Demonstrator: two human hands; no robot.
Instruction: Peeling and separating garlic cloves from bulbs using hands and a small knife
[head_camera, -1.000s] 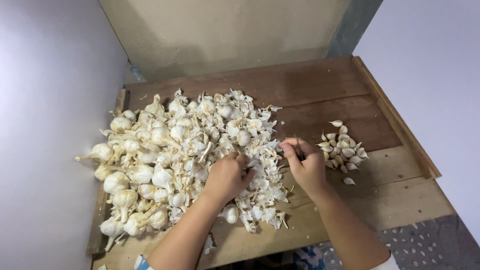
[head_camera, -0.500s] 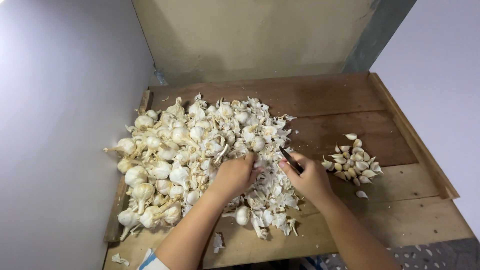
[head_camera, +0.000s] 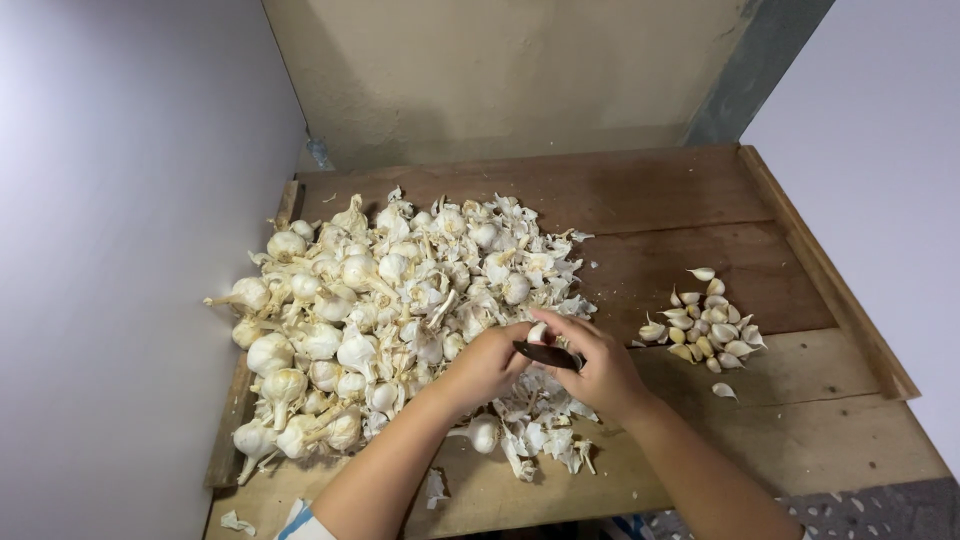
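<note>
Item: pale, papery-skinned garlic piece (head_camera: 537, 331), pinched at your fingertips over the near edge of the large heap of whole white garlic bulbs (head_camera: 380, 310). Your left hand (head_camera: 487, 366) grips it from the left to steady it; your right hand (head_camera: 600, 372) is closed on a small dark-bladed knife (head_camera: 545, 354), its blade just below the piece. Separated cream cloves (head_camera: 705, 330) lie well apart on the brown wooden board (head_camera: 680, 200), keeping them out of the husks
</note>
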